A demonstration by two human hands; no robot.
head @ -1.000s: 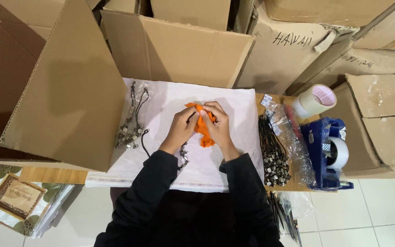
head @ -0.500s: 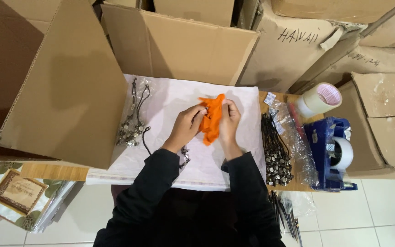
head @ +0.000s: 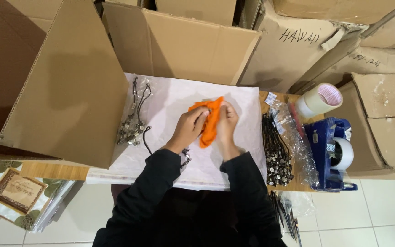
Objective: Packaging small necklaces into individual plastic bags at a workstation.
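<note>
An orange cloth [head: 210, 120] is bunched between both my hands above a white sheet of paper [head: 179, 98] on the table. My left hand [head: 189, 128] grips its left side and my right hand [head: 227, 123] pinches its right side. A dark cord with metal beads [head: 186, 158] lies under my left wrist. Both my sleeves are black.
Beaded cords [head: 132, 123] lie at the sheet's left edge, and a bundle of them [head: 277, 153] lies at its right by clear plastic bags [head: 293, 137]. A tape roll [head: 321, 99] and a blue tape dispenser [head: 332, 153] stand at right. Cardboard boxes [head: 184, 43] surround the table.
Both hands have kept working the orange cloth, lifting and stretching it upright between them. The view has shifted slightly.
</note>
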